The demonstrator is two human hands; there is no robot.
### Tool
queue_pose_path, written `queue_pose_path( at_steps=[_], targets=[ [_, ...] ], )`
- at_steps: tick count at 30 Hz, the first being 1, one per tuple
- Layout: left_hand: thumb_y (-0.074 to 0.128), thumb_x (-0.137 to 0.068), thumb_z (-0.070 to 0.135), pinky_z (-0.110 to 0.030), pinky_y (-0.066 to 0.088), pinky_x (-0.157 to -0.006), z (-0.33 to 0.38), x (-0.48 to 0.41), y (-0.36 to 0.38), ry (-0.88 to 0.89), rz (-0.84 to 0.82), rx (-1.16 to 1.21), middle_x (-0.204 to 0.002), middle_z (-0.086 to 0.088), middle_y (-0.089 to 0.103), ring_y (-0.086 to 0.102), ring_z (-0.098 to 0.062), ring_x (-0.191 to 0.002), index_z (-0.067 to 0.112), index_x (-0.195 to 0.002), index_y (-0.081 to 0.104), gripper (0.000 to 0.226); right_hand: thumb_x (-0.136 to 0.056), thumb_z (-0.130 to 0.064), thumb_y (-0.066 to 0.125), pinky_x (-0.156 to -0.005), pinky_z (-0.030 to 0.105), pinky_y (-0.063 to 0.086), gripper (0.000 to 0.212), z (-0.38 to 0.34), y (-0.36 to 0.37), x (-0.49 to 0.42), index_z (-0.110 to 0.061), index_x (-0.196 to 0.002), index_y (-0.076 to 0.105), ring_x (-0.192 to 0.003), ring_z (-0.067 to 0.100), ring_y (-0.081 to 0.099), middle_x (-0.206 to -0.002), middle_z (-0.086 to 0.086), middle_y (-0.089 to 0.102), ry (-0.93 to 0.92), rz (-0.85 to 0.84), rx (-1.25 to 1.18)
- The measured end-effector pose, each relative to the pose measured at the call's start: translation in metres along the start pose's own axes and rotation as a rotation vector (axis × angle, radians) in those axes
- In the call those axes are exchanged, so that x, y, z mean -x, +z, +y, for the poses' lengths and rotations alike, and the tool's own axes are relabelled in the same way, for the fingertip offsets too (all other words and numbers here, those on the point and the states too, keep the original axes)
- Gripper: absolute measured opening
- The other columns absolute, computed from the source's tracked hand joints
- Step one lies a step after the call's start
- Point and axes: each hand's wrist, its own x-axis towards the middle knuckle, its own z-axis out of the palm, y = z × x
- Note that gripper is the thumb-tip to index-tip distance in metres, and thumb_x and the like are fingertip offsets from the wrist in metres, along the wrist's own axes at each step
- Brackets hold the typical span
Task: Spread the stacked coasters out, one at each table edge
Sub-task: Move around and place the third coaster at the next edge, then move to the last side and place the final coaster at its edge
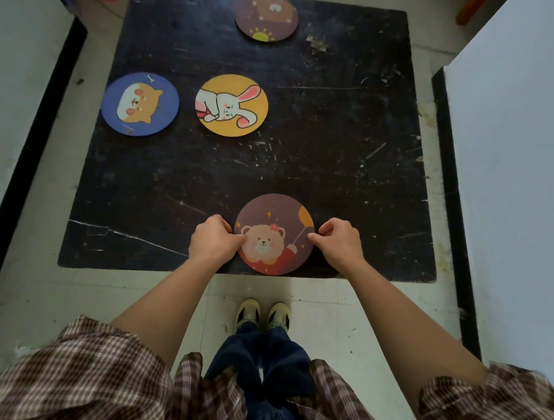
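On the black square table (337, 142), a purple bear coaster (273, 222) lies at the near edge. My left hand (213, 238) pinches its left rim and my right hand (340, 240) pinches its right rim. A blue dog coaster (140, 104) lies at the left edge, slightly over it. A second purple bear coaster (266, 16) sits at the far edge. A yellow rabbit coaster (231, 104) lies near the table's middle, apart from the others.
White walls with black skirting (447, 186) flank the table closely on the left and right. The table's right half holds nothing but scratches. My feet (264, 313) stand on the tiled floor just below the near edge.
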Motion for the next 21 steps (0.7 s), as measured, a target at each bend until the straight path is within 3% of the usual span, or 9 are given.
queue_pose_path(
  at_steps=[2, 7, 12, 21],
  targets=[
    [0.067, -0.078, 0.047, -0.036, 0.052, -0.071, 0.007, 0.003, -0.002, 0.002, 0.019, -0.041, -0.090, -0.005, 0.062, 0.061, -0.023, -0.084, 0.015, -0.100, 0.055, 0.041, -0.078, -0.036, 0.072, -0.064, 0.026, 0.047, 0.026, -0.001, -0.005, 0.000, -0.018, -0.094, 0.061, -0.077, 0.012, 0.059, -0.080, -0.005, 0.059, -0.023, -0.008, 0.001],
    [0.060, -0.082, 0.043, -0.041, 0.053, -0.076, 0.034, 0.006, 0.001, 0.161, 0.099, -0.030, -0.104, -0.006, 0.058, 0.059, -0.023, -0.090, 0.015, -0.110, 0.052, 0.041, -0.080, -0.036, 0.069, -0.064, 0.027, 0.048, 0.029, -0.005, -0.024, -0.005, -0.018, -0.100, 0.059, -0.076, 0.011, 0.058, -0.082, -0.006, 0.058, -0.103, 0.017, 0.069],
    [0.053, -0.085, 0.042, -0.035, 0.045, -0.075, 0.069, 0.010, 0.023, 0.297, 0.165, -0.060, -0.116, -0.006, 0.050, 0.048, -0.022, -0.105, 0.018, -0.120, 0.049, 0.043, -0.085, -0.036, 0.063, -0.068, 0.028, 0.047, 0.033, -0.003, -0.052, -0.020, -0.016, -0.110, 0.058, -0.084, 0.013, 0.057, -0.100, 0.000, 0.062, -0.193, 0.032, 0.159],
    [0.049, -0.090, 0.042, -0.041, 0.044, -0.091, 0.169, 0.019, 0.091, 0.279, 0.236, -0.104, -0.134, -0.009, 0.047, 0.042, -0.026, -0.122, 0.018, -0.131, 0.046, 0.047, -0.085, -0.039, 0.063, -0.079, 0.032, 0.051, 0.041, 0.044, -0.129, -0.086, -0.015, -0.118, 0.055, -0.098, 0.018, 0.059, -0.113, 0.003, 0.061, -0.341, 0.044, 0.286]
  ],
)
